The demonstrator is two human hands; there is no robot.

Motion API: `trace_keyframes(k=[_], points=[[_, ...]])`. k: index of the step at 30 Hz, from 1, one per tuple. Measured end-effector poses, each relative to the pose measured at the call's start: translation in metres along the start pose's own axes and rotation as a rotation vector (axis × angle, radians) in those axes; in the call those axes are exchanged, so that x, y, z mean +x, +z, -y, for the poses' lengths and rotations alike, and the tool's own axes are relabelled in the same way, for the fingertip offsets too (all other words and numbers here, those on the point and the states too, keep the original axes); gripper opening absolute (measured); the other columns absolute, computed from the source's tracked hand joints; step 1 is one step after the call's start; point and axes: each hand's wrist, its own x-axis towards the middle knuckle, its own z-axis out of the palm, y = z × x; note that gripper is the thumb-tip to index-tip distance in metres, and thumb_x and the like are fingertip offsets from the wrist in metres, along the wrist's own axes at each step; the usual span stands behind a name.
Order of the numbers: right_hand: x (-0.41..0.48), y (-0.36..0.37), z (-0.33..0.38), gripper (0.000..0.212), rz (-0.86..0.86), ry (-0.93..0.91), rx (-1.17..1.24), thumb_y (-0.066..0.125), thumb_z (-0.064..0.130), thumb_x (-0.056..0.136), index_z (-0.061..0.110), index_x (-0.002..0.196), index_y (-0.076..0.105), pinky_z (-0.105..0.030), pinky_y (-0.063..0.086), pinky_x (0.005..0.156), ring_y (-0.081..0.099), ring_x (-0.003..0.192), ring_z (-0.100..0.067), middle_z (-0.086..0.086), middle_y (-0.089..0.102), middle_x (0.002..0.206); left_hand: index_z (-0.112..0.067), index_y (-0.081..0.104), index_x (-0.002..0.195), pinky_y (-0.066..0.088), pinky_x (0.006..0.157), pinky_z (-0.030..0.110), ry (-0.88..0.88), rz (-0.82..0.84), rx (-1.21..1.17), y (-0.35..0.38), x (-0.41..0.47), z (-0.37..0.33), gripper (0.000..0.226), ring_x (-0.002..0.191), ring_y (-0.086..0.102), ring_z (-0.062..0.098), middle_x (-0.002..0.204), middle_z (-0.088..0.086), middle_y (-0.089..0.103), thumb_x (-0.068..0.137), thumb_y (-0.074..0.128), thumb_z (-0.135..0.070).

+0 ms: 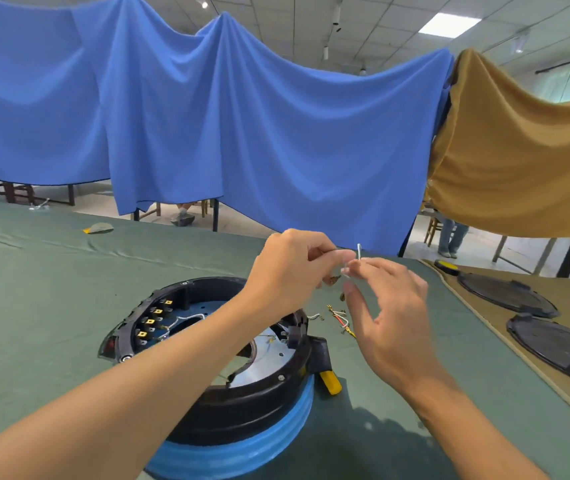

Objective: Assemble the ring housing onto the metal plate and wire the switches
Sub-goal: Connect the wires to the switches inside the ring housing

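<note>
The black plastic ring housing (259, 396) sits on the shiny round metal plate (266, 368), mid-left on the green-clothed worktop (51, 289). Small black switches (153, 318) line its left inner wall. Above its far rim, your left hand (290, 271) pinches a short white wire (359, 251). Your right hand (387, 306) pinches the same wire, other fingers spread. Loose red-and-white wires (340, 318) lie beneath.

A blue cloth (242, 133) hangs in folds across the room. Right of it hangs a tan cloth (518, 150). Above it is a tiled ceiling (397, 22) with a lit panel (449, 25). Beneath its hem stand wooden chairs (10, 192) on a pale floor (100, 206). In front of it lies the green-covered desk (51, 289).
</note>
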Motion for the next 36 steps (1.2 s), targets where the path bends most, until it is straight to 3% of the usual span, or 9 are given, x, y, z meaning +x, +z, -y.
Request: trace_keyframes(k=[5, 11, 14, 20, 23, 26, 28, 31, 36], points=[[0.018, 0.013, 0.035, 0.019, 0.063, -0.060, -0.057, 0.059, 0.024, 0.087, 0.018, 0.101, 0.071, -0.035, 0.020, 0.095, 0.049, 0.109, -0.005, 0.010, 0.069, 0.096, -0.012, 0.073, 0.071, 0.053, 0.059, 0.029, -0.050, -0.023, -0.087, -0.035, -0.004, 0.010, 0.027, 0.048, 0.059, 0.011, 0.053, 0.000, 0.065, 0.088, 0.071, -0.033], [0.044, 0.024, 0.070, 0.029, 0.295, -0.058, 0.145, 0.048, 0.030, 0.087, 0.024, 0.109, 0.067, -0.026, 0.017, 0.089, 0.045, 0.105, 0.000, 0.016, 0.068, 0.099, -0.020, 0.075, 0.071, 0.035, 0.048, 0.016, -0.002, -0.176, -0.025, -0.077, -0.015, 0.026, 0.022, 0.045, 0.040, 0.006, 0.046, -0.009, 0.054, 0.086, 0.071, -0.035], [0.051, 0.030, 0.077, 0.019, 0.347, -0.081, 0.160, 0.057, 0.023, 0.092, 0.026, 0.106, 0.069, -0.031, 0.021, 0.094, 0.049, 0.099, -0.001, 0.019, 0.065, 0.091, -0.027, 0.074, 0.068, 0.036, 0.050, 0.015, -0.014, -0.184, -0.071, -0.093, -0.020, 0.032, 0.018, 0.045, 0.041, 0.005, 0.046, -0.007, 0.055, 0.085, 0.073, -0.033], [0.055, 0.037, 0.092, 0.021, -0.024, -0.088, 0.156, 0.061, 0.011, 0.083, 0.018, 0.099, 0.072, -0.031, 0.033, 0.089, 0.054, 0.103, -0.010, 0.009, 0.069, 0.097, -0.022, 0.076, 0.075, 0.049, 0.054, 0.020, -0.049, -0.189, -0.066, -0.111, -0.034, 0.049, 0.010, 0.057, 0.064, 0.012, 0.067, -0.004, 0.074, 0.085, 0.075, -0.023], [0.059, 0.040, 0.095, 0.022, -0.070, -0.020, 0.238, 0.057, 0.011, 0.083, 0.015, 0.099, 0.072, -0.035, 0.044, 0.081, 0.052, 0.101, -0.010, 0.007, 0.069, 0.097, -0.024, 0.077, 0.079, 0.056, 0.059, 0.025, -0.080, -0.159, -0.049, -0.117, -0.041, 0.057, 0.003, 0.069, 0.070, 0.017, 0.071, -0.004, 0.075, 0.082, 0.077, -0.023], [0.063, 0.045, 0.097, 0.020, -0.002, 0.026, 0.278, 0.056, 0.013, 0.087, 0.016, 0.100, 0.071, -0.028, 0.044, 0.083, 0.053, 0.102, -0.011, 0.008, 0.068, 0.099, -0.026, 0.076, 0.081, 0.056, 0.061, 0.021, -0.097, -0.126, -0.053, -0.122, -0.046, 0.061, 0.007, 0.074, 0.073, 0.012, 0.073, -0.006, 0.076, 0.082, 0.077, -0.020], [0.068, 0.049, 0.098, 0.019, 0.108, 0.056, 0.241, 0.057, 0.017, 0.091, 0.018, 0.105, 0.070, -0.023, 0.038, 0.089, 0.052, 0.108, -0.012, 0.008, 0.067, 0.106, -0.025, 0.077, 0.082, 0.059, 0.068, 0.032, -0.099, -0.109, -0.056, -0.125, -0.049, 0.063, 0.007, 0.074, 0.073, 0.013, 0.074, -0.005, 0.076, 0.083, 0.077, -0.018], [0.075, 0.059, 0.099, 0.027, 0.389, 0.172, 0.083, 0.052, 0.033, 0.096, 0.018, 0.115, 0.064, -0.034, 0.039, 0.097, 0.050, 0.116, -0.019, 0.002, 0.064, 0.118, -0.022, 0.077, 0.083, 0.060, 0.077, 0.043, -0.096, -0.129, -0.078, -0.127, -0.051, 0.064, 0.006, 0.073, 0.073, 0.016, 0.074, -0.003, 0.076, 0.081, 0.078, -0.017], [0.081, 0.069, 0.110, 0.036, 0.535, 0.616, 0.412, 0.048, 0.035, 0.099, 0.002, 0.097, 0.065, -0.039, 0.055, 0.082, 0.069, 0.090, -0.027, -0.012, 0.072, 0.093, -0.023, 0.076, 0.081, 0.056, 0.069, 0.021, -0.076, -0.210, -0.087, -0.126, -0.055, 0.066, 0.010, 0.067, 0.073, 0.012, 0.073, -0.005, 0.076, 0.081, 0.078, -0.014]])
